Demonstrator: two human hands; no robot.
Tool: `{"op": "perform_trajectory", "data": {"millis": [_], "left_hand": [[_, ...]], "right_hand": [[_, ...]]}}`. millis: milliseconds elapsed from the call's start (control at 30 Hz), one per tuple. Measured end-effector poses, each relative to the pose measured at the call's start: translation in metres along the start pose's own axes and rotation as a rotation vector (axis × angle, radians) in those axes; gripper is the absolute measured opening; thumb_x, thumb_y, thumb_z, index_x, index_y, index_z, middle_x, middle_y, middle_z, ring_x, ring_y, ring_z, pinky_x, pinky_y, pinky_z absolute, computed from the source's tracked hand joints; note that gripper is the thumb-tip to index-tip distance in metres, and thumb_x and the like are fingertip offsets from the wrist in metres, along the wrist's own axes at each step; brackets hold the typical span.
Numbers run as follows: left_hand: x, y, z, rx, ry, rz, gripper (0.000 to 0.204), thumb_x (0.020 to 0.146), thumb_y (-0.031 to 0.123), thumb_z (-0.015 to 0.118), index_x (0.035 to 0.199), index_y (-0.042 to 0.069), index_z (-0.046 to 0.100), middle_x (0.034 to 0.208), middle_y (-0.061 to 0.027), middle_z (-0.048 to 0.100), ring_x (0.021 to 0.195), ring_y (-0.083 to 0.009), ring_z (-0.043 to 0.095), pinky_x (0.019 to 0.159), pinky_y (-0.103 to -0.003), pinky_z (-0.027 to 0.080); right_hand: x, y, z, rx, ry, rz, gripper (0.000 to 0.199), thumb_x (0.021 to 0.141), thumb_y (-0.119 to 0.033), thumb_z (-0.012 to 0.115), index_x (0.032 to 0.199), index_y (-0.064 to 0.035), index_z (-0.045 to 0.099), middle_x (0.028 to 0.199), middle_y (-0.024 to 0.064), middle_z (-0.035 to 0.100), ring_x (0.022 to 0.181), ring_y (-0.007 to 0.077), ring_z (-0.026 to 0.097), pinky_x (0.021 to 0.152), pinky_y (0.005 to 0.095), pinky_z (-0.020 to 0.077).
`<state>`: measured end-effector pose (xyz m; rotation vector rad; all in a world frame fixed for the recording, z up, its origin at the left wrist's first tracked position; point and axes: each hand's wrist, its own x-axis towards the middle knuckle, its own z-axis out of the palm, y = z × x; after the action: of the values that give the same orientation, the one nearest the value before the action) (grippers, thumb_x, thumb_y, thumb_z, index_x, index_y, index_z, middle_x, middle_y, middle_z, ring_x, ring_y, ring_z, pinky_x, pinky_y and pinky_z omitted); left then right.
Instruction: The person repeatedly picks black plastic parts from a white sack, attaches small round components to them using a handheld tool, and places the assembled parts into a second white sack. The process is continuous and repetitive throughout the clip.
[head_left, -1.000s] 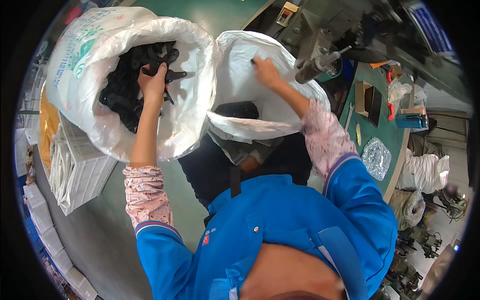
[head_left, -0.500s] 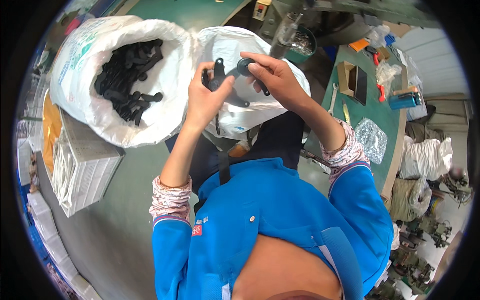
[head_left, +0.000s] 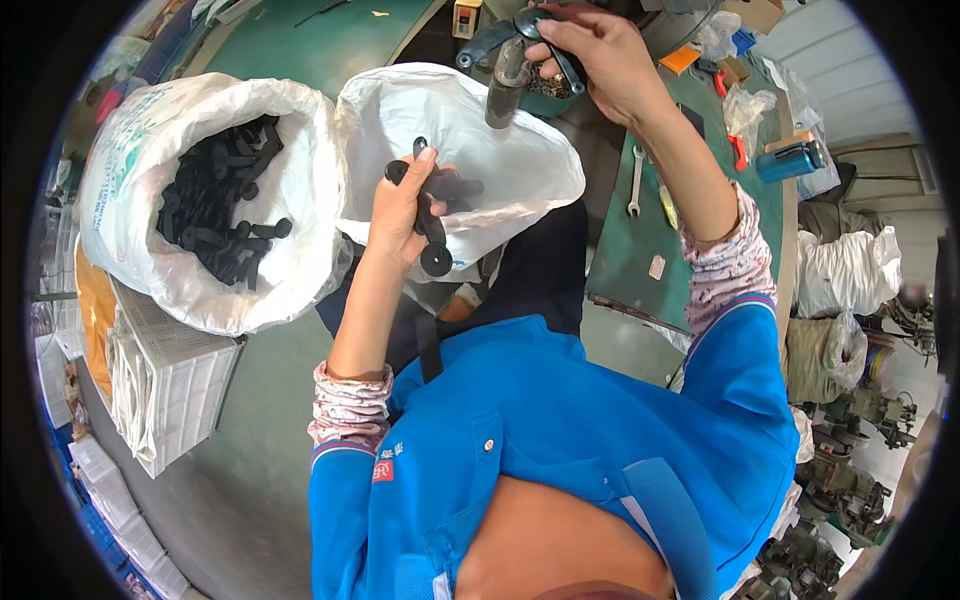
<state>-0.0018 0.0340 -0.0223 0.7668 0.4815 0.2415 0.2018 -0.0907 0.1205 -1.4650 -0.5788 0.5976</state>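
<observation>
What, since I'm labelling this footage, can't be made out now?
Head view:
Left hand: some fingers, behind black lever-shaped parts.
Those parts: exact number, lost in overlap and blur.
Curved black part: gripped portion, under the right hand.
Right white bag: bottom, behind near wall and left hand.
Left white bag: bottom, under heaped black pieces.

"What is the green bench [head_left: 620,245] carrying?"
"A wrench [head_left: 636,181] is lying on it, with a yellow tool [head_left: 668,206] resting just right of the wrench."
"And below the wrench?"
"A small pale tag [head_left: 657,266] is lying there."
"Farther right of the wrench?"
"A clear bag [head_left: 748,110] is resting there, a red handle [head_left: 738,152] showing beside it."
</observation>
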Motion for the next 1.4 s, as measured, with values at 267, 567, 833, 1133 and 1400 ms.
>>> {"op": "perform_trajectory", "data": {"millis": [267,567,833,1133,1400], "left_hand": [[0.010,0.004,0.007,-0.034,-0.050,0.032,0.022,0.086,0.012,0.063,0.102,-0.001,0.056,0.087,-0.0130,0.066,0.052,-0.0065,0.049,0.041,-0.019,0.037],[0.006,-0.006,0.023,0.224,-0.075,0.033,0.024,0.084,0.020,0.070,0.098,0.004,0.060,0.084,-0.0062,0.067,0.052,-0.0043,0.047,0.043,-0.019,0.033],[0.018,-0.006,0.013,0.067,0.091,-0.046,0.020,0.087,0.023,0.068,0.086,0.005,0.059,0.070,-0.0055,0.060,0.047,-0.0083,0.047,0.038,-0.021,0.034],[0.009,-0.016,0.032,0.071,0.047,-0.113,0.021,0.087,0.025,0.064,0.094,0.005,0.062,0.076,-0.0032,0.062,0.060,-0.0107,0.054,0.044,-0.021,0.034],[0.001,-0.018,0.033,0.000,-0.014,-0.179,0.043,0.090,0.042,0.061,0.108,0.004,0.054,0.070,-0.0038,0.057,0.055,-0.0101,0.049,0.040,-0.020,0.031]], "right_hand": [[0.002,0.012,0.001,-0.003,-0.028,0.132,0.028,0.097,-0.013,0.050,0.119,0.0044,0.054,0.081,0.0086,0.066,0.050,0.0111,0.057,0.040,0.0240,0.0445],[-0.083,0.076,0.023,-0.563,-0.397,0.251,0.068,0.088,-0.031,0.064,0.140,-0.0004,0.033,0.078,0.0128,0.065,0.059,0.0184,0.067,0.048,0.0256,0.0521],[-0.114,0.093,0.016,-0.266,-0.400,0.282,0.044,0.095,-0.016,0.054,0.133,0.0015,0.042,0.088,0.0132,0.066,0.070,0.0175,0.068,0.059,0.0239,0.0551],[-0.115,0.081,0.016,-1.057,-0.308,-0.704,0.045,0.080,-0.013,0.067,0.124,-0.0155,0.058,0.097,0.0111,0.057,0.081,0.0265,0.059,0.062,0.0337,0.0484],[-0.080,0.062,-0.006,-0.450,0.015,-0.479,0.025,0.088,-0.009,0.064,0.113,-0.0084,0.066,0.079,0.0064,0.066,0.070,0.0121,0.063,0.060,0.0238,0.0500]]}}
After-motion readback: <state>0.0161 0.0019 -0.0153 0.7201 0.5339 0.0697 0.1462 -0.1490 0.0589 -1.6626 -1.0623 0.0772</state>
